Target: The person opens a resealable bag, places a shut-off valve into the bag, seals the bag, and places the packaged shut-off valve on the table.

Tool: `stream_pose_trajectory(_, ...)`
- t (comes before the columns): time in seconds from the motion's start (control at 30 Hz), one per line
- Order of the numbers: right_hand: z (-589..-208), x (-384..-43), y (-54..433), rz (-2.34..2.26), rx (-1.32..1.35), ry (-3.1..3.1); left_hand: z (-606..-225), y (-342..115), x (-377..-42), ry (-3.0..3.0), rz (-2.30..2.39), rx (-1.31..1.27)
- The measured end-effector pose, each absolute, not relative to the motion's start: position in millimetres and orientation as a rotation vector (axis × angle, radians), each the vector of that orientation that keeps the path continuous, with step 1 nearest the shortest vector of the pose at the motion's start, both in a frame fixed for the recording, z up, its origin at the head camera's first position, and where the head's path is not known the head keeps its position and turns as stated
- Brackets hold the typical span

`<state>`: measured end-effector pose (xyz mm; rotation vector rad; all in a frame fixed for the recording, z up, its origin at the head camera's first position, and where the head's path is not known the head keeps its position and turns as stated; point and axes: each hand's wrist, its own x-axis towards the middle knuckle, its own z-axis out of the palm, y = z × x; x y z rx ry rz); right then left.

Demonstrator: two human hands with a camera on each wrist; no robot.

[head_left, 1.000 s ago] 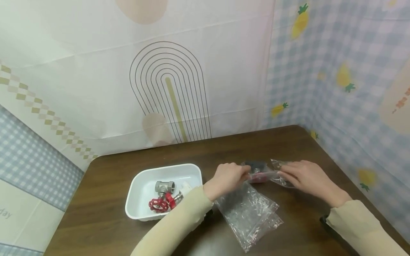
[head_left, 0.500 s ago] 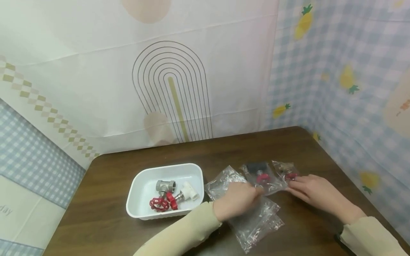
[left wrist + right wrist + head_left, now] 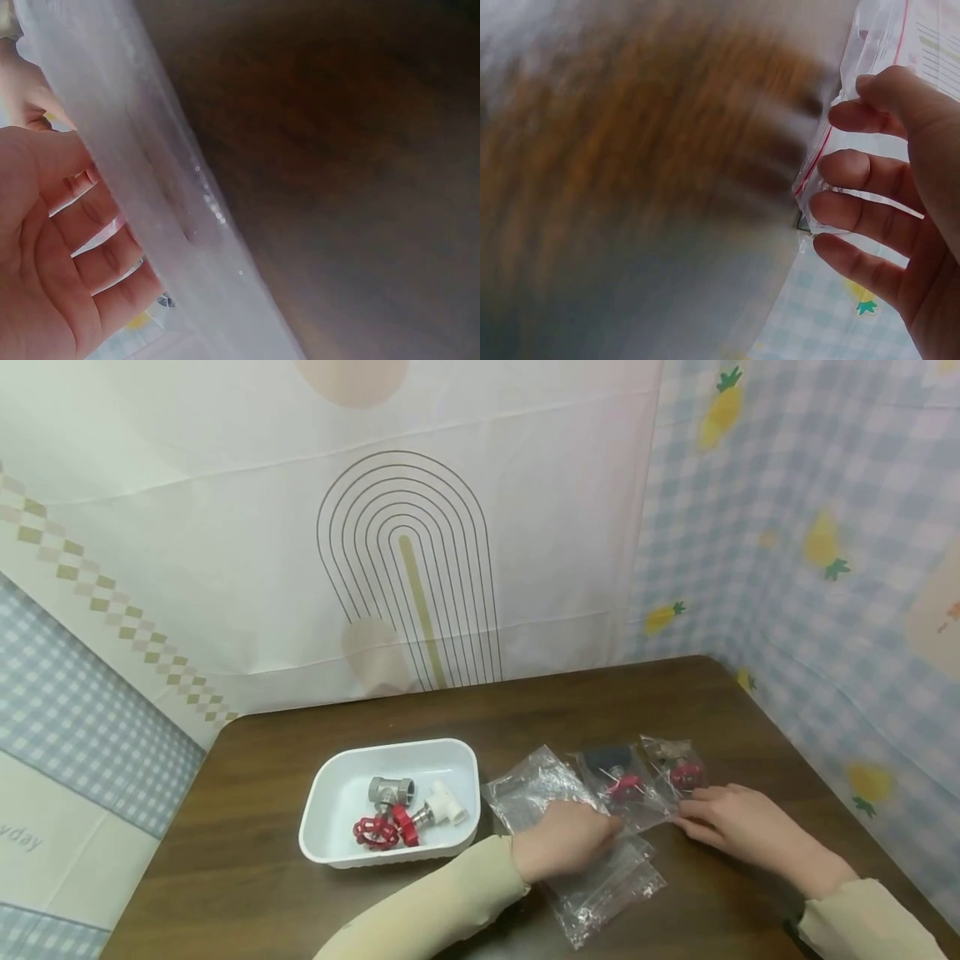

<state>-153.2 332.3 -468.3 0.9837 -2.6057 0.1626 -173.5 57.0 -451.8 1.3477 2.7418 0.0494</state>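
My left hand (image 3: pixel 566 842) is over a stack of flat clear plastic bags (image 3: pixel 536 785), fingers near the lower edge of a zip bag. That zip bag (image 3: pixel 648 814) lies flat and holds a valve with a red handwheel (image 3: pixel 626 787) and a dark part. To its right, a second bag (image 3: pixel 660 747) contains a brass-coloured valve with a red handwheel (image 3: pixel 686 776). My right hand (image 3: pixel 738 822) rests at the lower edge of these bags. In the right wrist view its fingers (image 3: pixel 862 169) are loosely extended beside a red-lined bag seal (image 3: pixel 814 161). Loosely extended left fingers (image 3: pixel 97 217) meet plastic in the left wrist view.
A white tray (image 3: pixel 318 781) stands left of the bags. Inside are a grey metal tee-shaped valve (image 3: pixel 390 790) with a red handwheel and a white plastic fitting (image 3: pixel 447 806) with another red handwheel. The brown table (image 3: pixel 247 827) meets curtained walls behind and at right.
Both hands have let go of the zip bag's mouth, and the bag now lies flat. My left hand has moved down over the flat bags; my right has shifted slightly right and down.
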Motion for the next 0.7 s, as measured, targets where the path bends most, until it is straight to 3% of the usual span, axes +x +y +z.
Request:
stream_pose_trajectory(0.23,-467.0,-147.0,328.7,0.199,0.940,-2.758,-447.3,50.8,-160.4,2.735,-0.069,1.294)
stream_pose_trajectory(0.4,-464.9,-136.2,316.8,0.233,0.937,-2.833,-446.0,39.0,-147.4,2.741,-0.185,1.391)
stream_pose_trajectory(0.7,-451.5,-122.2,273.2,0.333,1.099,-2.744,-444.6,-0.3,-151.5,2.754,-0.184,1.469)
